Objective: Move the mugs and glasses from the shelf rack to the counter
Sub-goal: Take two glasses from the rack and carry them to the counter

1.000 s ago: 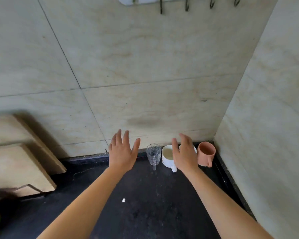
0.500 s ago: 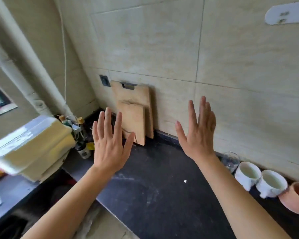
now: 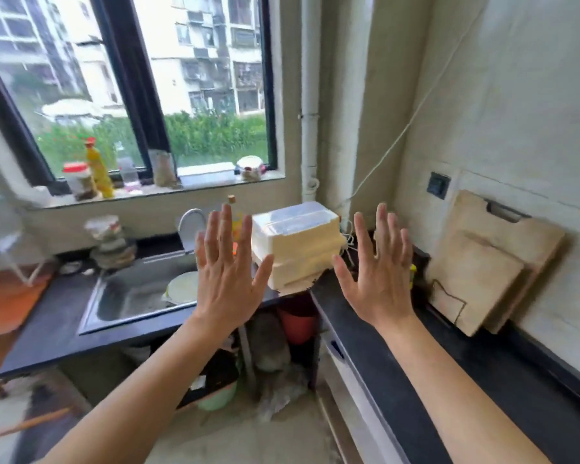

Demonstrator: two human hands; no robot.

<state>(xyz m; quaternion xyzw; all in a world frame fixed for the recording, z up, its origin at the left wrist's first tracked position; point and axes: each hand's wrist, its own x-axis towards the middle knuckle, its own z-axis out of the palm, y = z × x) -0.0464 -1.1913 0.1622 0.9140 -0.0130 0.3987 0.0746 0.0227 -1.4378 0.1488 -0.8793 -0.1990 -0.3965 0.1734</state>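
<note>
Sink (image 3: 138,289) set in counter (image 3: 47,333) under window (image 3: 195,88); plate (image 3: 182,287) in sink. Stacked containers (image 3: 297,249) at corner, right of sink. Cutting boards (image 3: 489,262) lean on right wall, atop right counter (image 3: 482,380). Bottles (image 3: 98,169) on sill. Bucket (image 3: 297,324) below counter.

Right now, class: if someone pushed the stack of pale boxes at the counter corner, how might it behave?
The stack of pale boxes looks like light foam or plastic, so it would probably slide easily. It seems to overhang the dark counter edge, so a push could tip it off. The layers may shift apart.
</note>
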